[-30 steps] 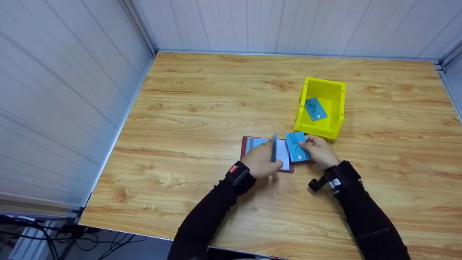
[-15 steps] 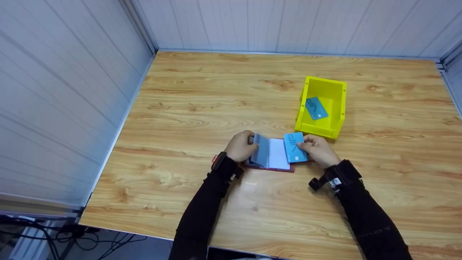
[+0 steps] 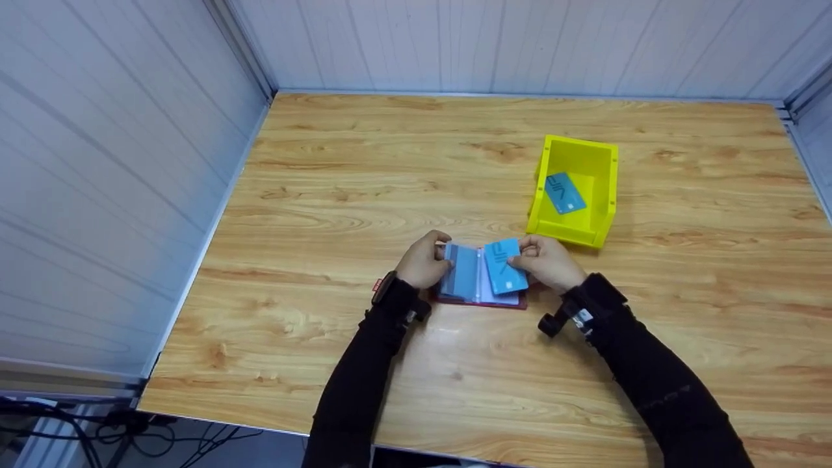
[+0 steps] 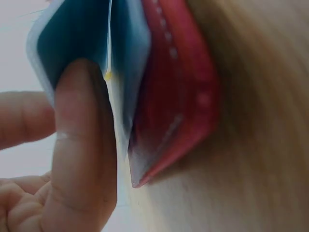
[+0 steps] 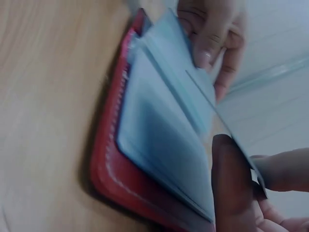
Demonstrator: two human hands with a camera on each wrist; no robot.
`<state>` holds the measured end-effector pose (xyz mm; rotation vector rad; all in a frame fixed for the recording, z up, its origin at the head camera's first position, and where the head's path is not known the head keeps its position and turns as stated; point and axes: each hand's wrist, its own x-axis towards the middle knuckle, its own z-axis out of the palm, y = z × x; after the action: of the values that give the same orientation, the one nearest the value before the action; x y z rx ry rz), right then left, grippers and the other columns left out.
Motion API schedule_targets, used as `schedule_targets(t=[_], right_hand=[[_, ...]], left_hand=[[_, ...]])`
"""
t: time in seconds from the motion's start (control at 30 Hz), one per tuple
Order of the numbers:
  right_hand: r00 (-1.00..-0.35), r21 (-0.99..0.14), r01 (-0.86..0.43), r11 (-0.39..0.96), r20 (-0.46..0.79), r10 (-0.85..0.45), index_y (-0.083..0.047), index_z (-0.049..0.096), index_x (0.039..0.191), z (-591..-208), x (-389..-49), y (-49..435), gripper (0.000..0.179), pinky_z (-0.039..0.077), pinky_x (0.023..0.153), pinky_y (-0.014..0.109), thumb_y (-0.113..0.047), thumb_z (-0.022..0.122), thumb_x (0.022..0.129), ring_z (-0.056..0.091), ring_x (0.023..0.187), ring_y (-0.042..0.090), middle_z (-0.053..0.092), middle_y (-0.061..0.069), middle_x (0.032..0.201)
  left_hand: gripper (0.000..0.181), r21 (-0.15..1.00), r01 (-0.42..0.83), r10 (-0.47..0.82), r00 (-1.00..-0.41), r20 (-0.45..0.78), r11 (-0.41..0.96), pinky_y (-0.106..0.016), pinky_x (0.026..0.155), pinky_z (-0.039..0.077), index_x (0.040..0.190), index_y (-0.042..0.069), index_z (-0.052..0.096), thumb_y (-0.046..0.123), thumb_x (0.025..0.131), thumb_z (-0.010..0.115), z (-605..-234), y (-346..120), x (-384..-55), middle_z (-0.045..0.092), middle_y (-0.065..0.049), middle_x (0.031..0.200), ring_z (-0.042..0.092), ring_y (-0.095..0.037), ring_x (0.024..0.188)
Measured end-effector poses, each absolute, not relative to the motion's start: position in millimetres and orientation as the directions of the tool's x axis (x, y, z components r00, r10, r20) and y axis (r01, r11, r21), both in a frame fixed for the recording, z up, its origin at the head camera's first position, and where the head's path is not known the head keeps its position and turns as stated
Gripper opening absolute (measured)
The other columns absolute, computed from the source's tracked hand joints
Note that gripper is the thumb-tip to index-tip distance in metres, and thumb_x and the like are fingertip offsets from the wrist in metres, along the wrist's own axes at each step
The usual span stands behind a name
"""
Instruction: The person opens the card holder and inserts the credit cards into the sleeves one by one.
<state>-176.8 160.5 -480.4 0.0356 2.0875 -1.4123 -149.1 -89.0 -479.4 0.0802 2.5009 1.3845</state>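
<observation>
"Since the blue card point(image 3: 505, 266) sits between thumb and fingers of the right hand point(image 3: 551, 263), outside any pocket, how far along does this look?"

"Partway, I'd judge. The card holder point(image 3: 480, 279) lies open just under that grip and to its left, so the opening looks done. The held card has no resting place yet."

"And the second card point(image 3: 564, 193)?"

"Loose in the yellow bin point(image 3: 564, 233), beyond the right grip and slightly to its right, with no hand on it."

"How are the hands set?"

"The right one pinches its card at the right edge, thumb over the upper face, the right forearm point(image 3: 663, 383) slanting in from the near right. In that wrist's view the card shows nearly edge-on, tilted over the right page point(image 5: 161, 135); whether its far edge touches anything, I can't tell."

"What about the left?"

"The left hand point(image 3: 422, 264) pinches the clear leaf point(image 3: 461, 273) by its outer edge, across from the right grip, thumb on the face and fingers behind. Neither hand is free."
</observation>
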Motion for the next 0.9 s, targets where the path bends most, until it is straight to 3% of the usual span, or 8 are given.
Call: schedule_targets(t=[0.27,0.43,0.9], right_hand=[[-0.805,-0.844,0.322,0.428,-0.482,-0.346,-0.001,0.047,0.105,-487,-178,143,0.022,0.054,0.057,0.02,-0.005,0.063,0.091,0.056,0.06,0.004,0.046,-0.009,0.063],[-0.799,-0.815,0.334,0.473,-0.511,-0.317,-0.004,0.047,0.103,-487,-180,137,0.022,0.051,0.056,0.019,-0.01,0.065,0.091,0.051,0.061,0.006,0.041,-0.007,0.065],[-0.796,-0.785,0.252,0.566,-0.5,-0.34,-0.003,0.05,0.102,-481,-180,126,0.028,0.054,0.051,0.022,-0.017,0.07,0.09,0.059,0.052,0.009,0.058,0.0,0.067]], left_hand=[[0.043,0.846,-0.119,0.165,-0.958,-0.236,0.519,-0.024,0.076,0.046,0.128,-0.002,0.052,-0.001,0.087,0.06,-481,-90,-150,0.05,0.002,0.076,0.05,-0.013,0.075],[0.043,0.854,-0.142,0.164,-0.953,-0.254,0.501,-0.024,0.076,0.047,0.129,-0.002,0.051,-0.002,0.086,0.059,-481,-89,-150,0.052,0.003,0.075,0.051,-0.011,0.07],[0.044,0.87,-0.172,0.161,-0.948,-0.273,0.462,-0.023,0.073,0.048,0.128,-0.002,0.051,-0.003,0.085,0.059,-482,-88,-150,0.053,0.002,0.075,0.052,-0.011,0.07]])
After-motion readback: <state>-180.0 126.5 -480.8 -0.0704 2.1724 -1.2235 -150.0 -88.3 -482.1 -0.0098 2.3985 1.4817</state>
